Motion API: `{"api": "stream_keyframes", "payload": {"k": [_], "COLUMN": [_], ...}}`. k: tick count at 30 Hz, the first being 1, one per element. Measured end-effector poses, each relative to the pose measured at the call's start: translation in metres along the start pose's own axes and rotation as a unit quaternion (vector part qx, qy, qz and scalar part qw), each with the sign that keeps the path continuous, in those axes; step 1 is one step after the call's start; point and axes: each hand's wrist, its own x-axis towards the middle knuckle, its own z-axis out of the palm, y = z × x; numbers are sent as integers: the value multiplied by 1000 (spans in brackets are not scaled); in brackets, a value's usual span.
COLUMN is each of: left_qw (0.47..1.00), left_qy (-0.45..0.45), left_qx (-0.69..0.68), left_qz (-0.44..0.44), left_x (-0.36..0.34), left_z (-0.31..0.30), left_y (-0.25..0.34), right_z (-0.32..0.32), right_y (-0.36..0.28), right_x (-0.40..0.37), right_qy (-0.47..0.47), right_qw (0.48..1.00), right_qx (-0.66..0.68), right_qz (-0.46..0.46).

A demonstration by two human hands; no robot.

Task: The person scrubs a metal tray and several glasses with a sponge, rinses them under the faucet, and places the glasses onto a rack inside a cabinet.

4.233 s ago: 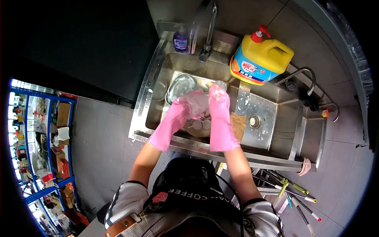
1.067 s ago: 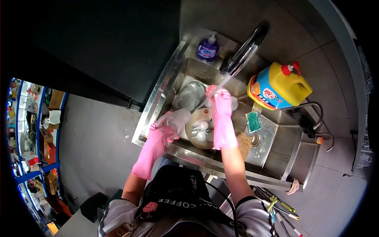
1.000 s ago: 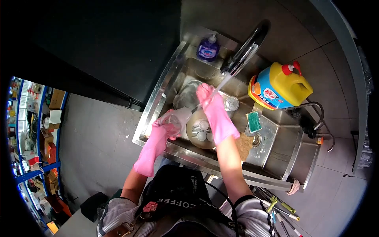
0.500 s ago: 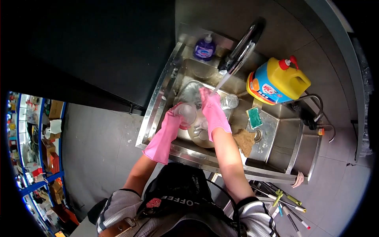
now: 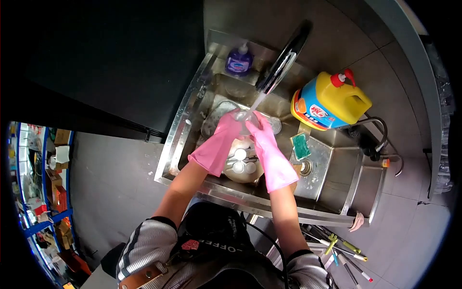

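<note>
Pink rubber gloves cover both of my hands. My left hand and my right hand close around a clear cup from either side. Water from the black and chrome faucet runs into the cup. Beside my right fingers stands another clear glass. Below my wrists is a round bowl with several small white cups and some utensils in it. A foamy metal tray lies left of my left hand.
A purple soap bottle stands on the back rim of the steel sink. A large yellow detergent jug sits to its right. A green sponge rests near the drain. Long-handled tools are below the right side.
My left hand has moved right and up, bringing the cup under the stream. My right hand now grips the cup's other side. The bowl's contents show more clearly.
</note>
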Motion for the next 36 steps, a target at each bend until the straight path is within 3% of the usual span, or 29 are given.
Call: {"api": "stream_keyframes", "payload": {"k": [2, 3, 4, 6, 7, 8, 10, 11, 12, 13, 16, 18, 19, 23, 26, 28, 32, 34, 36], "left_qw": [989, 985, 975, 948, 930, 900, 785, 738, 868, 945, 981, 971, 923, 934, 965, 980, 926, 936, 950], "left_qy": [-57, -10, -1, 14, 67, 74, 80, 131, 14, -104, -166, -103, -127, -175, -148, -138, -183, -222, -238], "left_qx": [136, 173, 221, 313, 361, 405, 467, 365, 227, 74, 74, 202, 272, 264, 137, -42, -329, -245, -178], "left_qz": [-18, -16, -25, -45, 8, 143, 399, 553, 441, 302, 70, 82, 242, 165, 165, 134, 34, 120, 94], "left_x": [27, -16, -13, -6, -6, -7, -11, 19, 17, 12, 34, 17, 21, 21, 102, 106, 78, 102, 92], "left_z": [4, 12, 17, 22, 25, 24, 19, 22, 24, 27, 31, 19, 4, 4, 17, 20, 21, 15, 13], "left_y": [-13, 24, 23, 15, 10, 4, -4, -34, -29, -20, -6, 16, 14, 21, -50, -47, -31, -80, -87], "right_z": [-2, -6, -9, -8, -13, -20, -31, -27, -32, -42, -48, -54, -54, -56, -60, -63, -70, -71, -76], "right_y": [19, 34, 48, 24, 38, 40, 34, 26, 37, 59, 76, 95, 95, 89, 82, 76, 65, 63, 69], "right_x": [22, 37, 52, 34, 40, 42, 37, 28, 33, 45, 45, 51, 48, 37, 28, 22, 0, -7, -8], "right_qy": [68, 85, 102, 102, 86, 54, -10, 66, 50, 34, -41, -97, -103, -110, -94, -72, 23, 62, 26], "right_qw": [994, 992, 990, 987, 990, 987, 973, 970, 961, 950, 926, 888, 879, 867, 879, 888, 906, 908, 918], "right_qx": [-72, -67, -62, 60, 100, 139, 217, 192, 234, 274, 344, 413, 427, 436, 412, 398, 379, 382, 375], "right_qz": [44, 58, 72, 105, 52, 62, 83, 134, 141, 148, 147, 179, 188, 214, 222, 220, 186, 160, 130]}}
